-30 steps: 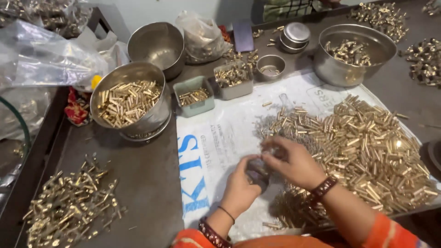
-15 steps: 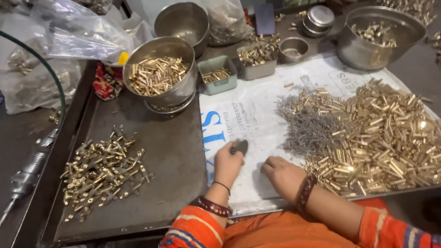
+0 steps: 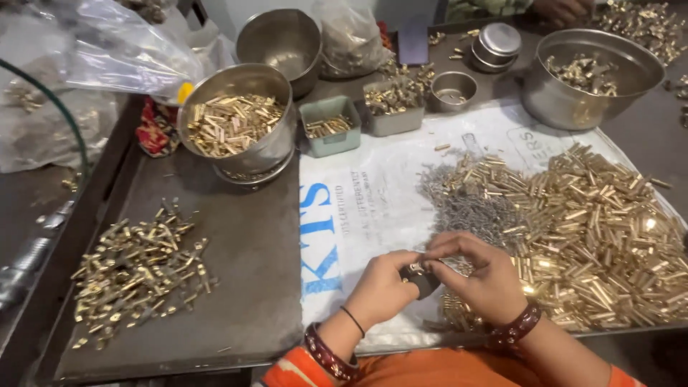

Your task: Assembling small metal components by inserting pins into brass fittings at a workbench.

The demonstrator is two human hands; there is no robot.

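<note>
The dark metal counter (image 3: 236, 244) carries everything, and a white printed woven sack sheet (image 3: 373, 208) is spread over its right half. On that sheet lies a wide heap of short brass tubes (image 3: 602, 222), with a smaller drift of thin grey metal pins (image 3: 466, 204) along its left edge. At the far right stands a large steel bowl (image 3: 573, 100) with a few brass pieces inside. Left of the sheet, a round steel pot (image 3: 236, 143) is filled with brass tubes, and an empty steel bowl (image 3: 283, 43) stands behind it. A loose pile of assembled brass parts (image 3: 136, 265) lies on the bare counter at the left. A small green plastic tray (image 3: 330, 125) holds a few brass pieces near the pot. At the near edge of the sheet, the left hand (image 3: 383, 287) and the right hand (image 3: 484, 276) meet, each grip clenched on a small dark metal tool (image 3: 421, 276) held between the fingertips, just beside the brass heap.
</note>
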